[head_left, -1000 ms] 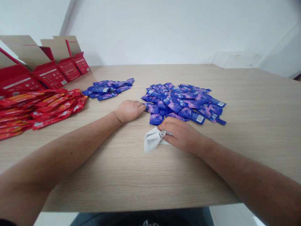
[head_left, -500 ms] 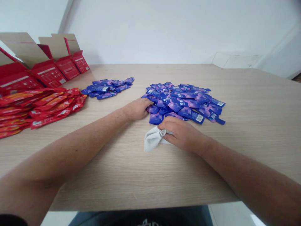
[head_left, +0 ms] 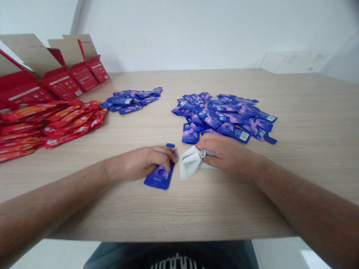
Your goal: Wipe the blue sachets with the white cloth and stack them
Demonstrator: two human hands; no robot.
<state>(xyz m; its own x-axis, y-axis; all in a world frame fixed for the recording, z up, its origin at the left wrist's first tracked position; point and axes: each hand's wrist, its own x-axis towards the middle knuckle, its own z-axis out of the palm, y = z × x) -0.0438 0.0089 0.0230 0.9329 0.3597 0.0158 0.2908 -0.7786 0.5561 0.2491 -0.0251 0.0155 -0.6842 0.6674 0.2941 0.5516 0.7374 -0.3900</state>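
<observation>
One head-worn view looks down across a light wood-grain desk [head_left: 305, 112]. The left hand [head_left: 140, 163] is closed over one glossy blue sachet [head_left: 159, 177], its fingers curled across the sachet's middle. The sachet's narrow neck pokes out above the fingertips, and its wider end lies on the desk below them. The right hand [head_left: 227, 154] is clenched around one crumpled white cloth [head_left: 191, 163], a soft, bunched fabric that bulges out on the thumb side and rests on the desk, just beside the blue sachet and the left hand.

Just past the right hand lies the larger of two loose heaps of blue sachets [head_left: 224, 115], dozens of flat, shiny foil pouches with purple patterns, too overlapped to count. The smaller heap of blue sachets [head_left: 130, 101] lies farther left, well apart from it. Along the desk's left side sits one heap of red sachets [head_left: 47, 127], long, glossy packets with orange markings, stacked in overlapping rows. Behind that heap stand three open red cardboard boxes [head_left: 62, 84], their plain tan flaps raised.
</observation>
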